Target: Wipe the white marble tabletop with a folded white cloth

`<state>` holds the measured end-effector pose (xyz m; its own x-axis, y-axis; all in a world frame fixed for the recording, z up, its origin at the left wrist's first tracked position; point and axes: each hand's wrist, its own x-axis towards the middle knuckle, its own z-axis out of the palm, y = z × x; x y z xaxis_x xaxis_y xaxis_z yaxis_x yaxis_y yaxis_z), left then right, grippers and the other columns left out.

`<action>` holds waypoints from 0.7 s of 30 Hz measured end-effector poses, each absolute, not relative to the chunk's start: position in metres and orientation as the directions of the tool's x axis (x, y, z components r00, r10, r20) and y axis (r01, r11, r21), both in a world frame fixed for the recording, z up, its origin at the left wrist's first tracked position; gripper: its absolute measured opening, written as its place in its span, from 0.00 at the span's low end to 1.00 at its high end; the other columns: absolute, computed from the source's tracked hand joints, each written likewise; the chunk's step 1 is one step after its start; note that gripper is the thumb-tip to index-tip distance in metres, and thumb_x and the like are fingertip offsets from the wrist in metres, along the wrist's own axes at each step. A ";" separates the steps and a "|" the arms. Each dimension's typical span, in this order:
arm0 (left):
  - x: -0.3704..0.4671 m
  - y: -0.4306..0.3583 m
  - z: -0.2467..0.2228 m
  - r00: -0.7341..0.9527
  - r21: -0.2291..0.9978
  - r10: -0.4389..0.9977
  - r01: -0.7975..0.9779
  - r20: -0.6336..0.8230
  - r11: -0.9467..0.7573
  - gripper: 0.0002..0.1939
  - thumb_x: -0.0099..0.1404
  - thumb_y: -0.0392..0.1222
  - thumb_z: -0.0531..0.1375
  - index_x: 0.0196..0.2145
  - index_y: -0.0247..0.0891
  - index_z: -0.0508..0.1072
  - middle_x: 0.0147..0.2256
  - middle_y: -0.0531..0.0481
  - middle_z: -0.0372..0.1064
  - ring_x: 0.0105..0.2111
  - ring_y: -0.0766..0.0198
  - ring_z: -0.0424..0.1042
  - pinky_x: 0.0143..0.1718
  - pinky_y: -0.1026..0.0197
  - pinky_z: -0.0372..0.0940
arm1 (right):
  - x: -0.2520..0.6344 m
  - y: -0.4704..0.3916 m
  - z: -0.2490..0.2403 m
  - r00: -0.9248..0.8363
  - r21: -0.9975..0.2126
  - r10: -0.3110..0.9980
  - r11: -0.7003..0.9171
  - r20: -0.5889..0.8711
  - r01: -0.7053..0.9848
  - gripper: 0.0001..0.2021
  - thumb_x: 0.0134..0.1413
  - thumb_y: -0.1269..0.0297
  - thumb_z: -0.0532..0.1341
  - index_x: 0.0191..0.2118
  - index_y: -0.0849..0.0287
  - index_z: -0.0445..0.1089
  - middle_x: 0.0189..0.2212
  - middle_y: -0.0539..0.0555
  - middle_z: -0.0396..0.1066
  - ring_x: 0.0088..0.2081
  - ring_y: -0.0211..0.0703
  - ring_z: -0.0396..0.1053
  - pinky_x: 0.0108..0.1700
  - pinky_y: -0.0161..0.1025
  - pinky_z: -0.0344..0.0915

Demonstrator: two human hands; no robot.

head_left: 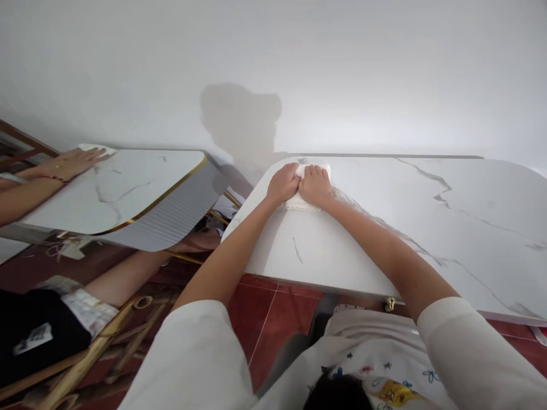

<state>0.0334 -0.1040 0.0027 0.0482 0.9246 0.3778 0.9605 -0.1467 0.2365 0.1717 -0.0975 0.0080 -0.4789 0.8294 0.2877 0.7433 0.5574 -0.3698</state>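
A white folded cloth [302, 204] lies on the white marble-patterned tabletop [371, 256], near its far left corner. My left hand [284, 183] grips the cloth's left side, thumb towards the middle. Close against it, my right hand [315, 185] presses down on the cloth with its fingers bent over the top. Both hands touch each other, and much of the cloth is hidden under them. Grey veins run across the tabletop to the right of my hands.
On the left, a co-worker's hand [85, 159] rests on another white cloth [98, 149] atop a second marble-patterned table [128, 188] with a gold edge. A wooden chair [81, 364] stands at lower left. The white wall [384, 74] rises behind both tables.
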 end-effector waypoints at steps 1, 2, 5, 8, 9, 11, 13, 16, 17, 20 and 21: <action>0.032 -0.094 0.003 0.043 0.247 0.924 0.958 0.381 -0.147 0.21 0.63 0.39 0.47 0.52 0.39 0.68 0.54 0.40 0.69 0.56 0.49 0.67 0.57 0.48 0.62 | 0.170 -0.088 0.009 -0.479 -0.370 0.831 0.555 0.282 0.745 0.25 0.66 0.67 0.45 0.63 0.78 0.57 0.64 0.69 0.57 0.66 0.57 0.51 0.67 0.49 0.42; 0.030 -0.084 0.002 0.044 0.254 0.922 0.955 0.385 -0.151 0.22 0.63 0.40 0.47 0.53 0.39 0.68 0.54 0.41 0.69 0.56 0.49 0.67 0.58 0.48 0.62 | 0.168 -0.078 0.009 -0.479 -0.370 0.833 0.553 0.277 0.746 0.25 0.66 0.67 0.45 0.63 0.79 0.56 0.65 0.69 0.56 0.66 0.57 0.51 0.67 0.49 0.42; 0.023 -0.054 0.000 0.057 0.255 0.916 0.952 0.396 -0.169 0.24 0.63 0.41 0.46 0.54 0.38 0.68 0.56 0.41 0.68 0.57 0.50 0.66 0.59 0.48 0.61 | 0.163 -0.051 0.009 -0.473 -0.380 0.841 0.540 0.261 0.751 0.27 0.66 0.67 0.45 0.65 0.79 0.53 0.66 0.69 0.54 0.68 0.57 0.48 0.68 0.50 0.41; 0.018 -0.027 -0.001 0.072 0.255 0.913 0.949 0.402 -0.187 0.24 0.63 0.41 0.47 0.55 0.36 0.68 0.56 0.40 0.68 0.57 0.50 0.66 0.59 0.49 0.61 | 0.158 -0.025 0.007 -0.457 -0.387 0.847 0.531 0.270 0.754 0.27 0.66 0.66 0.45 0.65 0.79 0.53 0.67 0.69 0.53 0.68 0.57 0.47 0.68 0.51 0.41; 0.017 -0.020 -0.002 0.073 0.255 0.912 0.948 0.403 -0.189 0.24 0.63 0.40 0.47 0.55 0.36 0.68 0.56 0.41 0.68 0.57 0.50 0.66 0.59 0.50 0.60 | 0.156 -0.018 0.006 -0.454 -0.387 0.846 0.531 0.279 0.754 0.27 0.66 0.66 0.45 0.65 0.79 0.53 0.66 0.70 0.54 0.68 0.57 0.48 0.68 0.51 0.41; 0.014 -0.006 -0.003 0.063 0.254 0.912 0.951 0.404 -0.178 0.25 0.63 0.40 0.47 0.56 0.37 0.68 0.57 0.42 0.67 0.58 0.50 0.65 0.60 0.50 0.59 | 0.154 -0.004 0.005 -0.450 -0.384 0.842 0.537 0.297 0.751 0.27 0.66 0.66 0.46 0.64 0.79 0.55 0.66 0.70 0.55 0.68 0.57 0.49 0.68 0.52 0.42; 0.012 0.005 -0.005 0.043 0.253 0.915 0.955 0.402 -0.156 0.25 0.63 0.40 0.47 0.56 0.37 0.68 0.58 0.42 0.67 0.59 0.50 0.65 0.60 0.50 0.59 | 0.152 0.006 0.005 -0.451 -0.380 0.837 0.544 0.310 0.748 0.26 0.66 0.66 0.46 0.63 0.79 0.57 0.65 0.69 0.57 0.67 0.57 0.50 0.67 0.52 0.43; 0.009 0.017 -0.007 0.018 0.246 0.922 0.962 0.387 -0.122 0.26 0.64 0.41 0.47 0.57 0.37 0.68 0.59 0.43 0.67 0.58 0.50 0.65 0.60 0.49 0.60 | 0.151 0.013 0.007 -0.447 -0.371 0.838 0.541 0.313 0.755 0.25 0.65 0.67 0.46 0.61 0.78 0.59 0.63 0.69 0.59 0.65 0.57 0.53 0.66 0.51 0.45; 0.008 0.019 -0.008 0.016 0.240 0.923 0.964 0.385 -0.116 0.26 0.64 0.41 0.47 0.57 0.37 0.68 0.59 0.43 0.67 0.58 0.50 0.65 0.60 0.49 0.60 | 0.151 0.014 0.008 -0.443 -0.368 0.841 0.536 0.312 0.760 0.24 0.65 0.67 0.46 0.61 0.78 0.60 0.63 0.69 0.60 0.65 0.57 0.54 0.66 0.51 0.45; 0.007 0.021 -0.011 0.040 0.212 0.913 0.968 0.407 -0.137 0.25 0.65 0.41 0.46 0.58 0.36 0.67 0.59 0.41 0.67 0.60 0.51 0.64 0.62 0.49 0.58 | 0.152 0.011 0.009 -0.439 -0.348 0.840 0.535 0.319 0.770 0.24 0.66 0.67 0.46 0.62 0.78 0.59 0.63 0.69 0.60 0.65 0.57 0.54 0.66 0.50 0.46; 0.007 0.020 -0.012 0.060 0.200 0.905 0.967 0.421 -0.157 0.25 0.66 0.40 0.46 0.58 0.35 0.66 0.59 0.41 0.67 0.60 0.51 0.64 0.62 0.49 0.58 | 0.152 0.009 0.009 -0.441 -0.339 0.837 0.538 0.323 0.772 0.25 0.66 0.67 0.46 0.62 0.78 0.58 0.64 0.69 0.59 0.65 0.57 0.54 0.66 0.50 0.46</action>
